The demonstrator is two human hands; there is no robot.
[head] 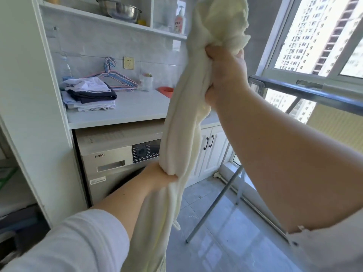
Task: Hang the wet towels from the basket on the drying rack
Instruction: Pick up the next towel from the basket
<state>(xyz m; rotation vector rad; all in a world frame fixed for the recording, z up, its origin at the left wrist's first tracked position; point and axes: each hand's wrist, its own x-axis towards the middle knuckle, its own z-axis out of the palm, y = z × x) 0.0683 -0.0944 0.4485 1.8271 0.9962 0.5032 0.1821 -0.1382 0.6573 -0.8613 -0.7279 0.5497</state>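
A long cream towel (184, 118) hangs bunched in the air between my two hands. My right hand (225, 75) grips it high up, with a crumpled end bulging above the fist. My left hand (161, 176) clutches it lower down, and the rest trails toward the floor. The drying rack (314, 95) stands to the right by the window, its grey metal top bar at about the height of my right wrist and its legs slanting to the floor. The basket is mostly hidden; only a pale woven bit shows at the bottom edge behind the towel.
A Haier washing machine (115, 156) sits under a white counter (125, 110) with folded clothes (90, 95) and hangers (115, 79). Shelves above hold a metal bowl (119, 9) and a bottle (179, 20). A window (318, 36) fills the right side. Grey tiled floor lies below.
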